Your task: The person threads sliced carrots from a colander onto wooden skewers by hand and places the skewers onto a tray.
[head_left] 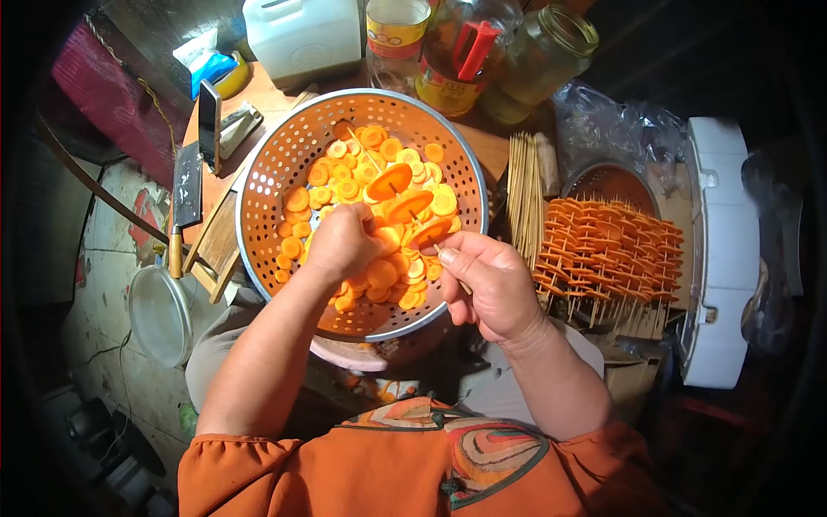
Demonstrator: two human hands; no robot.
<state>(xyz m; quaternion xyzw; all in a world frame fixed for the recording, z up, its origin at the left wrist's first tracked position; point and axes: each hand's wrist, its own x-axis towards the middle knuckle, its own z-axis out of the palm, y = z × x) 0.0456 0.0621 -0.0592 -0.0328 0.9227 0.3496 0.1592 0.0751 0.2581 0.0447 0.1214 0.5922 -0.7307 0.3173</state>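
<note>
A perforated metal colander (pixel 261 146) holds many round orange carrot slices (pixel 345 188). Over it my right hand (pixel 491 280) pinches the lower end of a thin wooden skewer. Several large carrot slices (pixel 409 207) are threaded on this skewer, spaced apart, and its upper end points up and left. My left hand (pixel 346 241) is closed among the slices, just left of the skewer; its fingertips are partly hidden, and what they hold cannot be made out.
At the right, many filled skewers (pixel 607 250) are stacked beside a bundle of bare sticks (pixel 523 185). Jars (pixel 543 60) and a white jug (pixel 306 39) stand behind the colander. A cleaver (pixel 187 185), propped phone (pixel 209 125) and bucket (pixel 159 314) are at the left.
</note>
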